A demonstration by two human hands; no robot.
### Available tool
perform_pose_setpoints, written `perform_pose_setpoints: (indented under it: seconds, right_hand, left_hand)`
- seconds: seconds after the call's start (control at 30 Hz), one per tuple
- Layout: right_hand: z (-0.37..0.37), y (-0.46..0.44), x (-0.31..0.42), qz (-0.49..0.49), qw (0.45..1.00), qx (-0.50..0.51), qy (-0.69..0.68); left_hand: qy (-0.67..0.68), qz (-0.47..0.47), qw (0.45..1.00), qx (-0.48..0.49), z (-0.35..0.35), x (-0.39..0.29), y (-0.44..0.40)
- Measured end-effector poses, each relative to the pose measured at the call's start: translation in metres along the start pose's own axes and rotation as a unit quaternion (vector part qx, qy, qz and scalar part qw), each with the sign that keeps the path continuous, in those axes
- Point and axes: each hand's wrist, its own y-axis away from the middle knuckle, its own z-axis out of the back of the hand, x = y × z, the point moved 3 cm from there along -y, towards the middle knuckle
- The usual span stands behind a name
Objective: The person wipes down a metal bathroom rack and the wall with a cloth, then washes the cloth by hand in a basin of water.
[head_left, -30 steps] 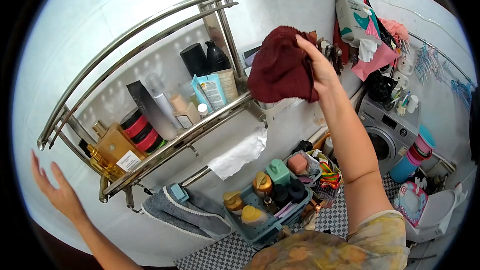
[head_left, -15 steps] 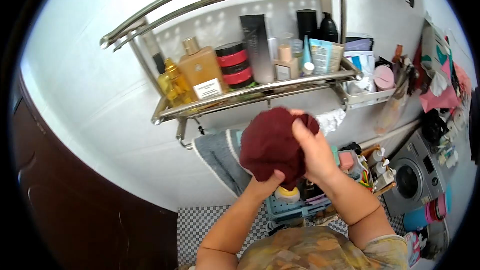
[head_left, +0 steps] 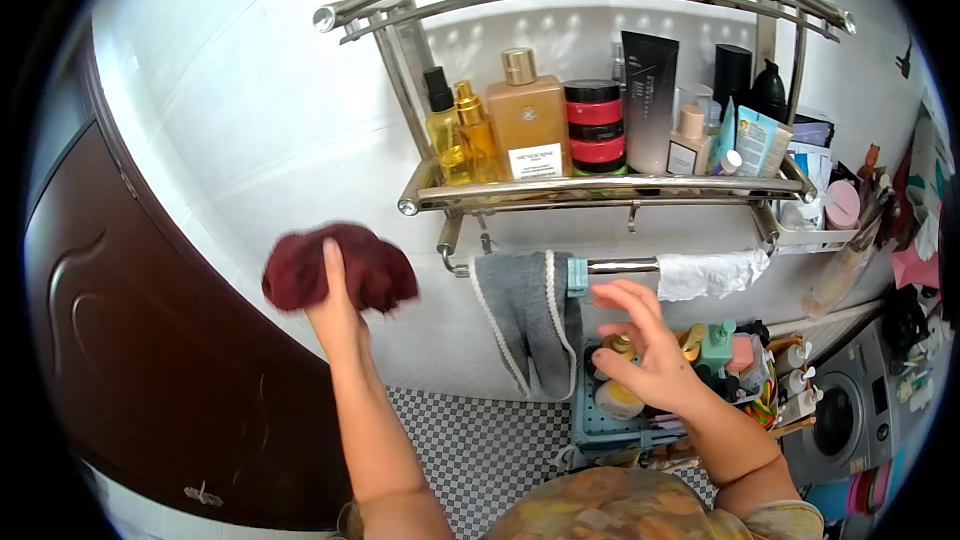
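A bunched dark red cloth is held up in my left hand, left of the metal rack and in front of the brown door. The thumb lies over the cloth and the other fingers are hidden beneath it. My right hand is empty, its fingers apart and slightly curled, just below the rack's towel bar. Near its fingertips, a light blue clip sits on the bar beside a grey towel with white edging. A white cloth hangs further right on the same bar.
Bottles, jars and tubes stand on the metal rack. Below are a blue basket of bottles and a checkered floor. A brown door is at the left, a washing machine at the right.
The red cloth has passed from my right hand, through both hands, to my left hand and moved left. My right hand has let go and opened. The view has swung left.
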Motion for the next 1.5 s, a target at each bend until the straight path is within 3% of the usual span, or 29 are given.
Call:
perform_pose_setpoints:
  seconds: [0.1, 0.23, 0.3, 0.37, 0.57, 0.67, 0.77, 0.87, 0.9, 0.97, 1.0, 1.13, 1.23, 1.27, 1.3, 1.4, 1.5]
  right_hand:
    - [0.004, 0.008, -0.004, -0.034, 0.999, 0.008, -0.023]
    - [0.018, 0.012, -0.007, -0.03, 0.998, -0.046, -0.006]
    - [0.027, 0.013, -0.007, -0.04, 0.996, -0.075, -0.013]
    - [0.038, 0.015, -0.006, -0.033, 0.995, -0.098, 0.005]
    - [0.054, 0.024, -0.009, -0.062, 0.987, -0.145, 0.0]
    - [0.055, 0.025, -0.014, -0.069, 0.987, -0.147, -0.013]
    - [0.055, 0.023, -0.016, -0.067, 0.987, -0.147, -0.011]
    - [0.054, 0.02, -0.017, -0.068, 0.986, -0.151, -0.011]
    - [0.054, 0.02, -0.018, -0.074, 0.986, -0.15, -0.013]
    - [0.055, 0.022, -0.017, -0.083, 0.985, -0.148, -0.017]
    - [0.055, 0.022, -0.017, -0.083, 0.986, -0.146, -0.017]
    - [0.059, 0.023, -0.014, -0.081, 0.984, -0.155, -0.028]
    - [0.063, 0.023, -0.019, -0.079, 0.984, -0.159, -0.032]
    - [0.063, 0.023, -0.02, -0.079, 0.984, -0.159, -0.033]
    - [0.063, 0.023, -0.021, -0.083, 0.983, -0.16, -0.032]
    - [0.063, 0.021, -0.025, -0.089, 0.983, -0.159, -0.036]
    - [0.062, 0.022, -0.03, -0.088, 0.983, -0.158, -0.043]
  left_hand:
    - [-0.22, -0.162, 0.961, 0.052, -0.023, -0.015, -0.055]
    - [-0.292, -0.27, 0.897, 0.196, -0.069, -0.008, -0.08]
    - [-0.241, -0.278, 0.89, 0.268, -0.09, -0.01, -0.059]
    - [-0.175, -0.112, 0.909, 0.36, -0.091, -0.004, -0.053]
    - [-0.128, -0.024, 0.911, 0.392, -0.075, -0.009, -0.053]
    - [-0.204, 0.011, 0.894, 0.399, -0.088, -0.011, -0.062]
    - [-0.253, 0.004, 0.859, 0.445, -0.098, -0.007, -0.078]
    - [-0.272, -0.144, 0.834, 0.457, -0.104, -0.003, -0.091]
    - [-0.273, -0.143, 0.833, 0.459, -0.105, 0.0, -0.09]
    - [-0.172, -0.062, 0.902, 0.39, -0.101, 0.006, -0.092]
    - [-0.176, -0.119, 0.903, 0.374, -0.102, 0.01, -0.094]
    - [-0.15, -0.107, 0.938, 0.294, -0.085, 0.014, -0.091]
    - [-0.258, -0.262, 0.857, 0.362, -0.085, -0.01, -0.076]
    - [-0.34, -0.313, 0.789, 0.404, -0.09, -0.02, -0.062]
    - [-0.363, -0.324, 0.756, 0.437, -0.093, -0.024, -0.056]
    - [-0.354, -0.315, 0.746, 0.468, -0.093, -0.016, -0.067]
    - [-0.315, -0.302, 0.773, 0.461, -0.1, 0.0, -0.07]
